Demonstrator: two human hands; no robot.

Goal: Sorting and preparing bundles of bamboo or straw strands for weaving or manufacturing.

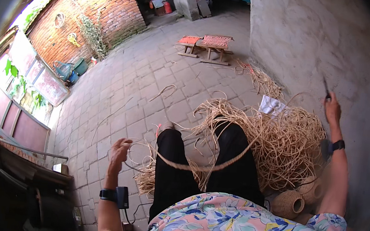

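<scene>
My right hand (332, 110) is raised at the far right, before the wall, closed around the dark handle of a slim pointed tool (326, 89). The tool's thin tip points upward; its exact kind is too small to tell. Left of my knees, my left hand (119, 150) has its fingers bent and appears to pinch the end of a straw-coloured rope (197, 168). That rope sags in a curve over my thighs and rises toward the right knee. Beside my right leg lies a big tangled heap of straw cord (290, 147), some of it draped across the knee.
Round woven baskets (288, 204) sit at my right hip. A white cloth (271, 105) lies on the heap. Two low stools (216, 42) with red woven seats stand ahead, near the grey wall (324, 35). Loose strands (164, 91) lie on the paved floor; another cord bundle (146, 179) is by my left leg.
</scene>
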